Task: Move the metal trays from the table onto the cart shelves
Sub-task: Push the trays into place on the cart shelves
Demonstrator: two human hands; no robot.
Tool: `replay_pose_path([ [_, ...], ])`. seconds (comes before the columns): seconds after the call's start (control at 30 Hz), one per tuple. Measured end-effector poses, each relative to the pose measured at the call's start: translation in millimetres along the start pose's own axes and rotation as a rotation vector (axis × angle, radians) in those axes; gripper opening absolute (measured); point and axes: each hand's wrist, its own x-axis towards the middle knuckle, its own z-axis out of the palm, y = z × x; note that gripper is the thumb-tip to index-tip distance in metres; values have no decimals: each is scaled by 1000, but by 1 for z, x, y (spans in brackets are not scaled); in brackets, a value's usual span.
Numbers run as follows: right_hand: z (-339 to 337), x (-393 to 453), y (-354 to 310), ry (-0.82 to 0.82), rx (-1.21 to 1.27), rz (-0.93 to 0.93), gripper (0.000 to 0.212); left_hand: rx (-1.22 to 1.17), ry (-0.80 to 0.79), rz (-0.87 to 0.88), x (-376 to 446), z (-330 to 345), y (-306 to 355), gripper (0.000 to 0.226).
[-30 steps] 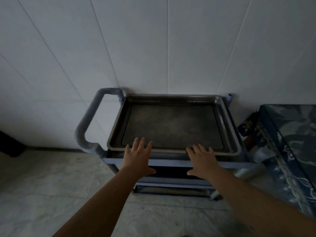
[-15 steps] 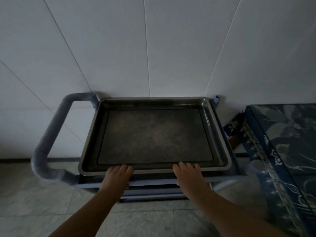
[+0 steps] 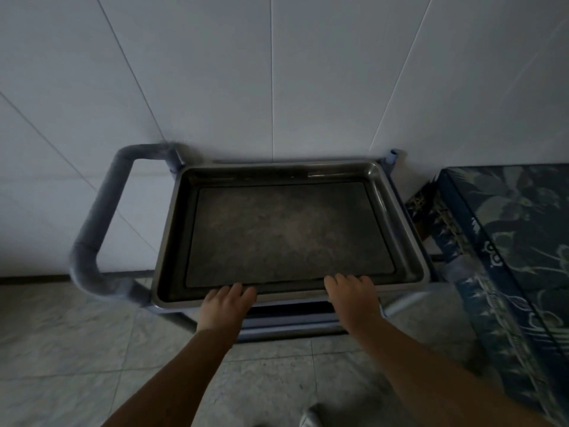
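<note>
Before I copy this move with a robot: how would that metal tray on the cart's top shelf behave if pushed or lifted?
The metal tray looks rigid, so it should slide as one piece. Its smooth rim under the left hand and right hand may be slippery. Broad and shallow, it could tilt if lifted unevenly.

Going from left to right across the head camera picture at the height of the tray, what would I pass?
Cart handle → metal tray on the cart's top shelf, with the left hand and then the right hand on its near rim → table covered in a blue patterned cloth.
</note>
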Motion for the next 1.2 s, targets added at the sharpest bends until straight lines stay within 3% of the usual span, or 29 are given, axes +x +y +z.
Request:
replay_pose_path([
  [0.13, -8, -3, -5, -222, 76, 77, 31, 19, -113, -47, -2, 0, 3, 48],
  [0.2, -12, -6, -7, -372, 135, 153, 60, -3, -145, -51, -8, 2, 3, 70],
  [0.27, -16, -18, -14, -421, 183, 174, 92, -4, -157, -27, -19, 3, 2, 95],
  [0.4, -24, -65, -42, -412, 285, 211, 113, -51, -143, -29, -61, 9, 6, 105],
  [0.57, -28, -129, -64, -573, 322, 222, 118, -75, -221, -19, -122, 12, 21, 99],
  [0.87, -27, -187, -45, -618, 330, 145, 117, -80, -302, -183, -180, 19, 47, 108],
  [1.2, 48, -212, -28, -647, 287, 117, 110, -118, -370, -160, -165, 102, 66, 113],
])
